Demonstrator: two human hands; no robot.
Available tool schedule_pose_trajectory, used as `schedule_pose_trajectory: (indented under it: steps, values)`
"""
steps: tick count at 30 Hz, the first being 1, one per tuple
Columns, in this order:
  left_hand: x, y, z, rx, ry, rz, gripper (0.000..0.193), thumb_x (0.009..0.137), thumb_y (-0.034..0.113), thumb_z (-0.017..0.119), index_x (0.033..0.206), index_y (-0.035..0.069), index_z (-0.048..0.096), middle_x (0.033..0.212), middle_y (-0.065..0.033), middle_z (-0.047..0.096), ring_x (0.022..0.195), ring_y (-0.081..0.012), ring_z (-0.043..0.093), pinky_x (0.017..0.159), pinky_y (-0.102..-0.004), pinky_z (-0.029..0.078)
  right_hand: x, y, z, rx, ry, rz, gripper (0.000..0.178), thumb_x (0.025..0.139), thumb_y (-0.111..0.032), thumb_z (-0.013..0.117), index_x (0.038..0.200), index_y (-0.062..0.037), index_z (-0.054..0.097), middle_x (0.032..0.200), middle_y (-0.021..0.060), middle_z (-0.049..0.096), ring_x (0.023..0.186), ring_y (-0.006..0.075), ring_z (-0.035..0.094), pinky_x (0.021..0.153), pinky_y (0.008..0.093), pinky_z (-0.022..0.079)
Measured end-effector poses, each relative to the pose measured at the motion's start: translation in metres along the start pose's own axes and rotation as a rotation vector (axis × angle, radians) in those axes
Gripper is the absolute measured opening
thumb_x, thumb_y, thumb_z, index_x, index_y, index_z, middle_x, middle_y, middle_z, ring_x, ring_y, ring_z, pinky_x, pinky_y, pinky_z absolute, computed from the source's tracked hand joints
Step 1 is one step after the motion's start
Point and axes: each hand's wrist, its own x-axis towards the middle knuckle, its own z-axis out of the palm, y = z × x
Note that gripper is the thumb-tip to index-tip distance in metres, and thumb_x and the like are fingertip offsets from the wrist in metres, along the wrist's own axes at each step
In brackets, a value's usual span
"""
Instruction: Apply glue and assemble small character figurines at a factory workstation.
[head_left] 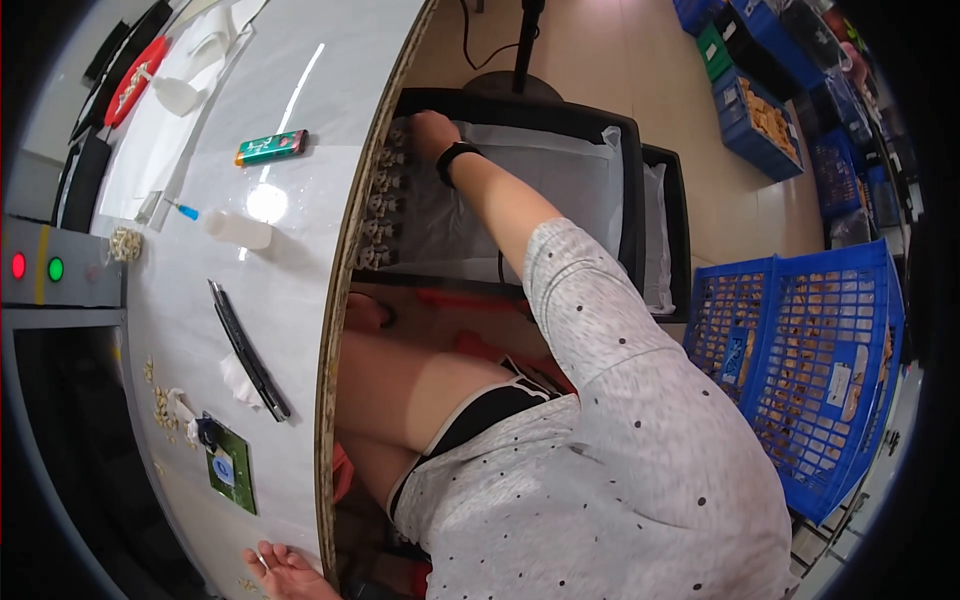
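My right hand (432, 134), with a black band on its wrist, reaches down to the far left corner of a black tray (628, 215) below table height. Its fingers look curled together; what they hold, if anything, is hidden. A pale translucent sheet (540, 170) lines the tray. Small grey-white pieces (382, 205) stand in a row along its left side, just beside my fingers. My left hand (285, 575) rests palm up at the near edge of the white table (290, 200), fingers apart and nothing in it.
On the table lie a long black tool (248, 350), a green box (272, 147), a needle-tipped bottle (240, 231), a green square (232, 472) and small pale pieces (165, 408). A machine with lit buttons (38, 265) stands left. Blue crates (810, 370) are at right; a second tray (668, 240) adjoins.
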Motion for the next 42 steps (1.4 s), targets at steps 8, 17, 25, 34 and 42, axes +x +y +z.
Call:
schedule_pose_trajectory:
  steps: [8, 17, 25, 34, 42]
  values:
    - [0.001, -0.003, 0.009, -0.026, 0.038, 0.01, 0.021, 0.084, 0.0, 0.039, 0.103, -0.008, 0.046, 0.097, -0.0193, 0.048, 0.091, -0.028, 0.046, 0.078, -0.0352, 0.042, 0.004, 0.014, 0.025, 0.255, 0.045, -0.065, 0.018, 0.07, -0.018, 0.06, 0.082, -0.0061, 0.065, 0.082, 0.0177, 0.06, 0.079, 0.034, 0.057, 0.07, 0.039, 0.047]
    - [0.005, -0.004, 0.006, -0.026, 0.092, 0.02, 0.024, 0.083, 0.002, 0.043, 0.105, -0.005, 0.048, 0.095, -0.0153, 0.046, 0.091, -0.0254, 0.044, 0.078, -0.0346, 0.038, -0.019, 0.01, 0.006, 0.197, 0.347, -0.248, 0.015, 0.07, -0.014, 0.059, 0.081, -0.0044, 0.062, 0.078, 0.0157, 0.057, 0.073, 0.0338, 0.055, 0.066, 0.0393, 0.046]
    - [0.008, -0.001, 0.006, -0.065, 0.097, 0.003, 0.019, 0.086, 0.004, 0.041, 0.102, -0.003, 0.049, 0.092, -0.012, 0.043, 0.086, -0.0226, 0.042, 0.076, -0.0329, 0.037, -0.083, -0.032, -0.017, 0.346, -0.295, -0.541, 0.024, 0.068, -0.028, 0.061, 0.083, -0.0086, 0.062, 0.079, 0.0115, 0.058, 0.078, 0.0294, 0.056, 0.068, 0.0376, 0.047]
    - [0.006, -0.002, 0.001, -0.112, 0.034, 0.0, 0.022, 0.088, 0.005, 0.038, 0.106, -0.004, 0.046, 0.095, -0.0127, 0.04, 0.089, -0.0236, 0.04, 0.076, -0.034, 0.036, -0.111, -0.046, 0.001, 0.168, -0.296, -0.493, 0.024, 0.073, -0.025, 0.057, 0.087, -0.0062, 0.061, 0.085, 0.0149, 0.058, 0.077, 0.031, 0.057, 0.067, 0.0386, 0.048]
    - [0.005, 0.0, 0.002, -0.062, 0.028, -0.007, 0.02, 0.086, 0.004, 0.04, 0.104, -0.003, 0.047, 0.094, -0.0114, 0.041, 0.088, -0.0218, 0.04, 0.075, -0.0326, 0.036, -0.108, -0.044, -0.006, 0.315, -0.142, -0.508, 0.021, 0.071, -0.021, 0.059, 0.085, -0.0054, 0.061, 0.083, 0.0153, 0.058, 0.081, 0.031, 0.055, 0.07, 0.0396, 0.046]
